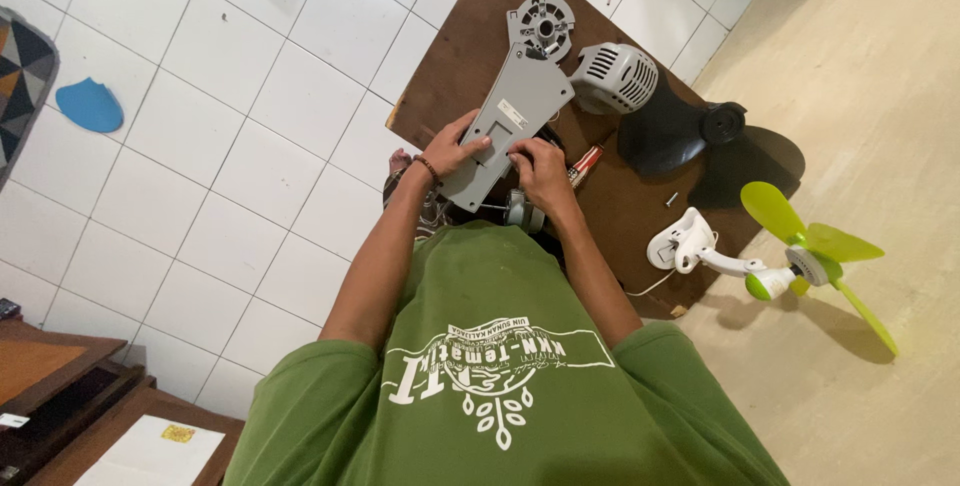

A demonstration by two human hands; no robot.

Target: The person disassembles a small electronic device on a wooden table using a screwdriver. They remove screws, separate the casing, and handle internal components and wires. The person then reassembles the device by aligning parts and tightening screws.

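The head view looks straight down on a white tiled floor [200,146] with a brown board [640,206] laid across it as a work surface, and a person in a green shirt [500,366] bent over it. Spread on the board, from big to small, lie a dark fan blade [665,131], a grey slotted motor housing [615,76], a round grey hub plate [541,24], a white clip fan with lime green blades [790,261], and a loose screw [671,200].

The piece in hand is a long grey plastic fan panel [505,126], flat side up, its lower end over the person's lap and its upper end reaching toward the hub plate. The left hand [455,151] lies on the panel's left edge with fingers curled over it, steadying it. The right hand [540,168] sits at the lower right corner, fingertips bunched together as if pinching something small against the panel; what it pinches is too small to tell. A red-handled tool [585,166] lies just beside that hand.

By my reading, the step in hand is fastening or loosening at the panel's lower end. The next move likely calls for a firm left-hand brace and fine, upright control from the right fingertips.
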